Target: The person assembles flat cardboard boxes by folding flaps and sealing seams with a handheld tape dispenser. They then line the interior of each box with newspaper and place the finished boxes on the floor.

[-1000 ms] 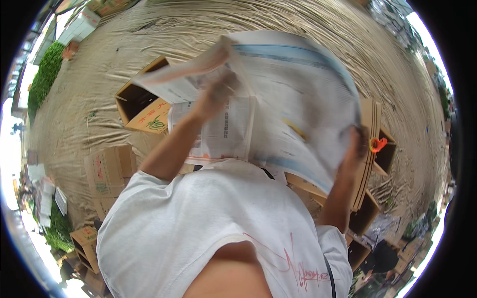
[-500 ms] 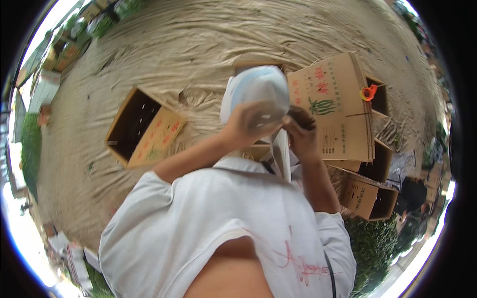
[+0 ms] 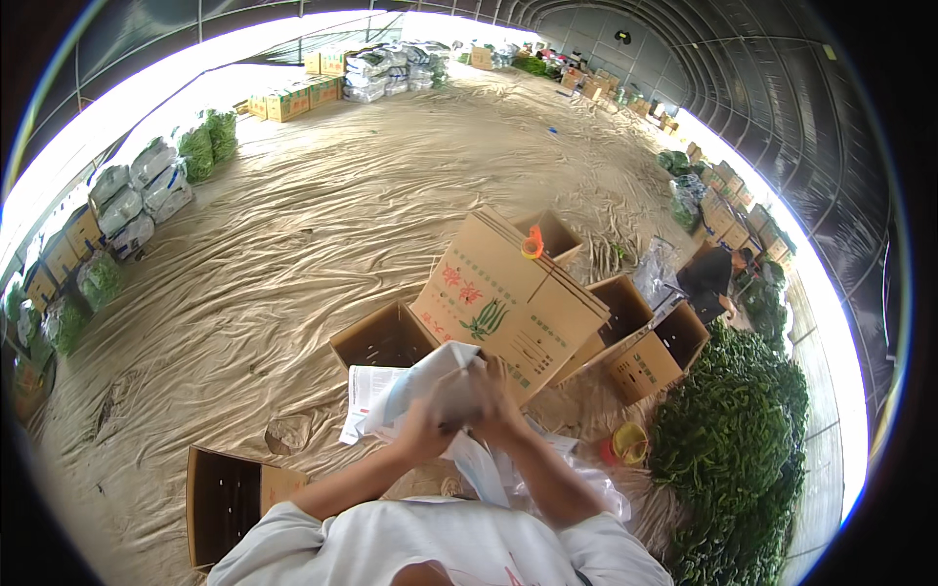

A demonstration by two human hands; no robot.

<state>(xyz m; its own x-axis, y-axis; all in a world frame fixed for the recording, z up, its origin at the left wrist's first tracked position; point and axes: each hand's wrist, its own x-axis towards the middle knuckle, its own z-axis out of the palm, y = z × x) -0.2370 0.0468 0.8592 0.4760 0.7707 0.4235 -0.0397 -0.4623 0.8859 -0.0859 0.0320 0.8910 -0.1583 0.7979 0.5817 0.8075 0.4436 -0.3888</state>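
Note:
My left hand (image 3: pixel 430 425) and my right hand (image 3: pixel 493 405) are close together in front of my chest, both blurred. Their fingers are closed round a crumpled white and pale blue plastic sheet (image 3: pixel 415 376), perhaps a bag. Beside it, left of my left hand, a white printed paper (image 3: pixel 363 396) sticks out; whether it is held too, I cannot tell. Clear plastic (image 3: pixel 591 483) lies below my right forearm. Just beyond my hands leans a stack of flat cardboard cartons (image 3: pixel 518 308) with an orange tape dispenser (image 3: pixel 532 242) on its top edge.
Open cartons stand at the lower left (image 3: pixel 225 508), behind my hands (image 3: pixel 386 337) and to the right (image 3: pixel 645 366). A red and yellow container (image 3: pixel 628 444) is beside a large heap of green peppers (image 3: pixel 728 439). A person in dark clothes (image 3: pixel 708 278) bends beyond it. Wrinkled sheeting (image 3: pixel 293 244) covers the ground.
My view has lifted and swung, so the cartons sit lower and further left and the far shed shows. My hands stay together on the plastic sheet; the white paper now shows beside it.

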